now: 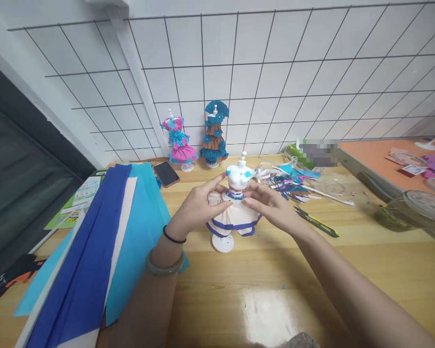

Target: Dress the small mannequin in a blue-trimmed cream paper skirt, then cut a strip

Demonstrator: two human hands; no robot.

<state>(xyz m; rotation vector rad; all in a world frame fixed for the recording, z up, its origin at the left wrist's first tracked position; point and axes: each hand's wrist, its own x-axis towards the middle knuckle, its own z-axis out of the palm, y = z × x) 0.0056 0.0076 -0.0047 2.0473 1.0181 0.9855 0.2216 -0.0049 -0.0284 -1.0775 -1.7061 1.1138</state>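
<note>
A small white mannequin (238, 177) on a round white base (223, 242) stands on the wooden table (261, 280). It wears a white paper skirt with blue trim (235, 221) and a blue-purple waistband. My left hand (195, 208) pinches the dress at the waist from the left, thumb and forefinger closed on it. From the right, my right hand (271, 205) holds the same waist, fingers closed on the paper.
Sheets of blue, dark blue and white crepe paper (94, 261) lie at the left. A phone (166, 173), a pink dressed mannequin (179, 142) and a brown-and-teal one (213, 135) stand by the tiled wall. Paper scraps (290, 183), scissors (317, 222) and a glass jar (409, 212) are to the right.
</note>
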